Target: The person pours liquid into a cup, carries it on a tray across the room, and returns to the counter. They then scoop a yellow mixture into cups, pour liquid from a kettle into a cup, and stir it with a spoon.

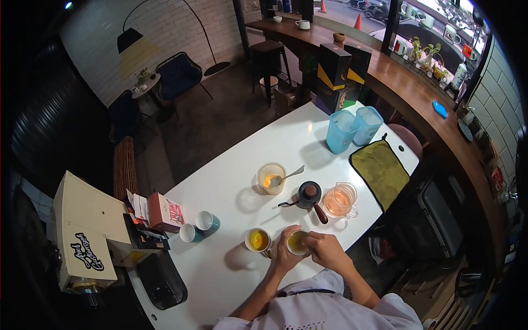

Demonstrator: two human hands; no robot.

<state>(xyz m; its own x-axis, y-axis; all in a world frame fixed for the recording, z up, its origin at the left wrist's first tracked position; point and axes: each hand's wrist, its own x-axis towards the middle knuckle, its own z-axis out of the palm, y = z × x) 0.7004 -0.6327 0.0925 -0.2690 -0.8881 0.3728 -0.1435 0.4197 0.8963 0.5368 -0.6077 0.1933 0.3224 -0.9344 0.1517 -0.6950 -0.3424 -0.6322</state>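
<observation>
My left hand (284,252) is wrapped around the left side of a cup (297,242) holding yellow-green liquid. My right hand (326,250) closes on the same cup from the right; its fingertips are at the rim, and whether they grip a handle is hidden. Just left stands a second cup (257,240) of brighter yellow liquid, its handle towards me. Beyond the hands is a small black pot (309,192) with a brown lid knob and wooden handle. A glass pitcher (339,201) with pinkish liquid stands to its right. A spoon (291,174) leans in a tub (271,187) with orange-yellow contents.
On the white table (214,181) are two teal cups (207,221) and a red-white box (166,212) at left, near a cream machine (91,234). Two blue pitchers (340,133) and an olive cloth (380,173) lie towards the far right end. A wooden counter (401,82) curves behind.
</observation>
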